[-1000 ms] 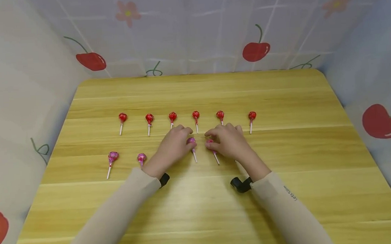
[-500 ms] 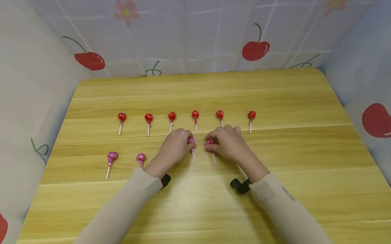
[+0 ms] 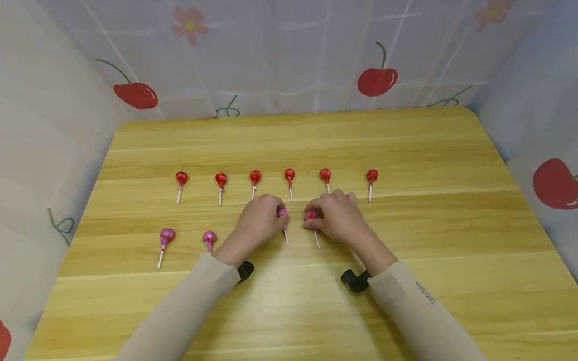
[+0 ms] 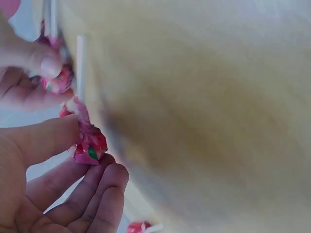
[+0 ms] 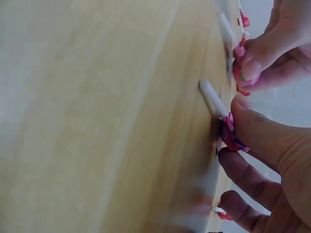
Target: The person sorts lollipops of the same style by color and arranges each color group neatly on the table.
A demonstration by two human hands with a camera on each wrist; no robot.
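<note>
In the head view, my left hand pinches a pink-wrapped lollipop by its candy head, the white stick pointing toward me. The left wrist view shows thumb and fingers at the wrapper of this lollipop. Just to the right, my right hand pinches a second pink lollipop, its head between thumb and fingers. The right wrist view has this lollipop with its stick close over the wood. A small gap separates the two lollipops.
Several red lollipops lie in a row beyond my hands, sticks toward me. Two more pink lollipops, one far left and one beside my left wrist, rest on the wooden table. A cherry-print curtain stands behind.
The lollipop at my right hand has shifted slightly left, and the fingers have drawn closer around it. My left hand has barely moved. The head view has tilted up a little.
</note>
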